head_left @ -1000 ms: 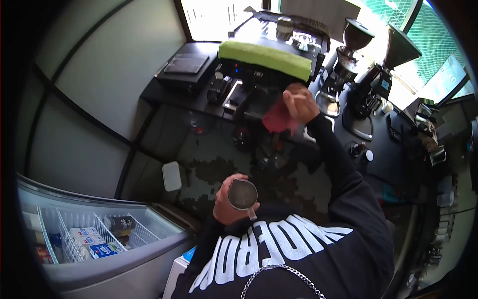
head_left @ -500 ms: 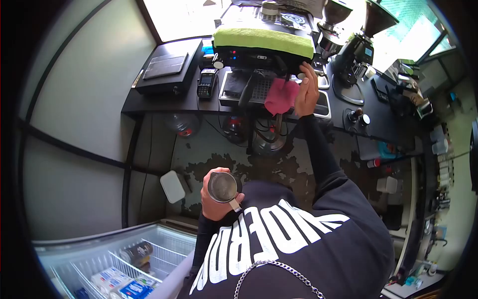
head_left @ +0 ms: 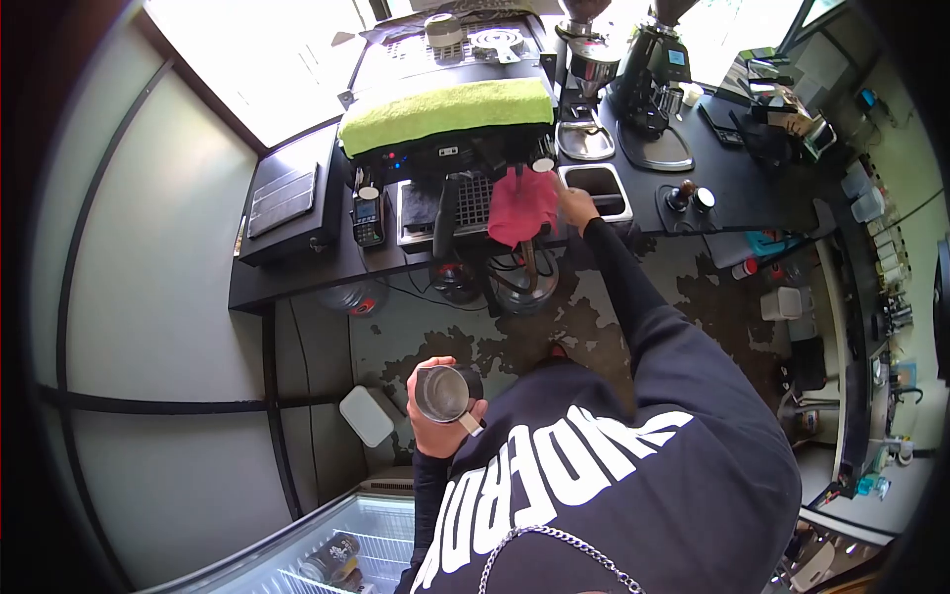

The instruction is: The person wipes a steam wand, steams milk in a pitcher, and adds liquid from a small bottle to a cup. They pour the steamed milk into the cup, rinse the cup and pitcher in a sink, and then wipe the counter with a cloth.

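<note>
My left hand (head_left: 433, 428) is closed around a metal milk pitcher (head_left: 442, 394), held upright low in front of my body. The inside of the pitcher shows grey from above, with its handle pointing toward my shirt. A pink cloth (head_left: 522, 206) hangs over the front of the espresso machine (head_left: 450, 153), around what looks like its steam wand. My right hand (head_left: 578, 208) reaches to the cloth's right edge, with the fingers drawn in against it and partly hidden. Just above that hand is a round white-faced knob (head_left: 542, 165).
A green towel (head_left: 445, 112) lies along the machine's top front. Two coffee grinders (head_left: 648, 89) and a sunken bin (head_left: 596, 190) are to its right. Left of it stand a card terminal (head_left: 368, 220) and a black box (head_left: 287, 203). An open fridge (head_left: 346, 544) is at lower left.
My right hand has dropped from beside the knob to the pink cloth's edge, its fingers no longer spread upward. The camera view has shifted; my left hand still holds the pitcher.
</note>
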The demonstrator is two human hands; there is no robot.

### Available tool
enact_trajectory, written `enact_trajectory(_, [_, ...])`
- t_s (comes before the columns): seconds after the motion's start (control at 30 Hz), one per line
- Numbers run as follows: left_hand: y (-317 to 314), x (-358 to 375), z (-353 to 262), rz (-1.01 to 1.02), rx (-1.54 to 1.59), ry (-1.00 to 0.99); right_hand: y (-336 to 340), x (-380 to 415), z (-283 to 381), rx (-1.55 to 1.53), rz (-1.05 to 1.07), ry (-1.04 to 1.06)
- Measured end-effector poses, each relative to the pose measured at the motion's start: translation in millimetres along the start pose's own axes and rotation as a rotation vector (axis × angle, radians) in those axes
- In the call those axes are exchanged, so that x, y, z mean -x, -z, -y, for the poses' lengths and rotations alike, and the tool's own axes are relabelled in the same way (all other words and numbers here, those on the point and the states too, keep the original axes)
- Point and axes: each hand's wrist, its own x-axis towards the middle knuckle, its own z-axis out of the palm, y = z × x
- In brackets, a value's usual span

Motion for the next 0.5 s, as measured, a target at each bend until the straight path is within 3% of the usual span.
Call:
enact_trajectory(0.07, [-11.7,-7.0,-4.0,-0.013,-0.039,-0.002,-9.0,-20.9,-8.2,0.184,0.089,0.02])
enact_trajectory(0.1, [-18.2,-8.8,-5.4,-0.028,-0.05,0.007,-15.0,-27.7,-14.3,0.446,-0.054,0.282])
enact_trajectory(0.13, [-24.9,-10.9,-7.2,-0.052,-0.051,0.019,-17.7,-31.2,-16.1,0.447,-0.031,0.285])
enact_trajectory(0.2, [-37.4,-13.5,-8.5,-0.092,-0.069,0.042,-20.1,-28.7,-16.5,0.646,-0.269,0.67])
enact_trajectory(0.27, [-50.2,-13.7,-5.2,-0.159,-0.03,0.078,-16.4,-16.7,-9.9,0.598,-0.215,0.661])
enact_trajectory(0.4, [-67.2,-23.8,-9.4,-0.182,-0.078,0.117,-10.7,-5.3,16.1,0.528,-0.215,0.835])
enact_trajectory(0.47, [-74.1,-28.0,-8.3,-0.201,-0.077,0.14,-11.5,-11.7,29.3,0.455,0.121,0.692])
enact_trajectory(0.5, [-77.9,-30.6,-9.6,-0.204,-0.085,0.151,-13.9,-20.0,27.2,0.453,0.133,0.685])
